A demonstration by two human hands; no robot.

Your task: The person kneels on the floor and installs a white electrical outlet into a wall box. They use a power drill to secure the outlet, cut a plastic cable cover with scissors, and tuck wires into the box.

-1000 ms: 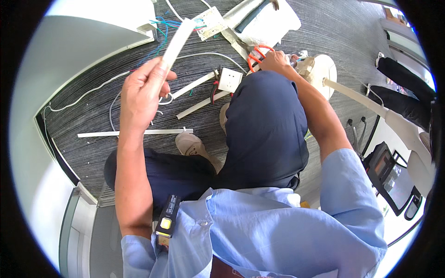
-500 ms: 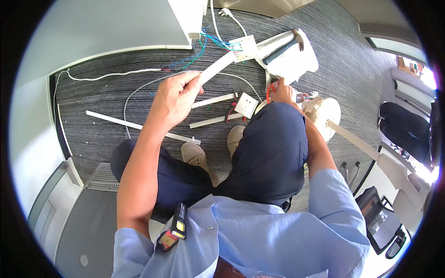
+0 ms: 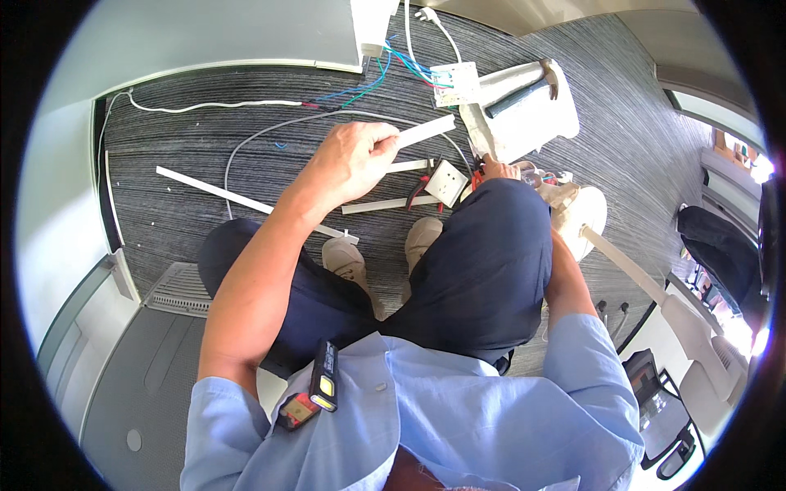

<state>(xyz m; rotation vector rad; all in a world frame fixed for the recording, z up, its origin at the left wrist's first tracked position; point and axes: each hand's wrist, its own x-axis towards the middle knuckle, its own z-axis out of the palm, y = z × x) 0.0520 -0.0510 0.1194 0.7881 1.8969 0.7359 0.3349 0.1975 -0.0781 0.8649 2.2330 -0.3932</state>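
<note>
My left hand is closed around one end of a white plastic trunking strip, held above the carpet. The strip's far end points right, just short of a white wall box with blue, green and red wires. By my right knee, my right hand is closed on a red-handled tool; the knee hides part of the hand, and the tool's kind is unclear. Between my hands lie a white socket faceplate, red-and-black pliers and another trunking piece.
A hammer rests on a white bag at the far right. One long trunking strip lies left of my shoes. A grey cable loops over the carpet. The white stand base is right of my knee.
My left hand has moved right and drawn the strip's end away from the wall box. My right hand has shifted slightly beside the knee. The whole view has shifted a little.
</note>
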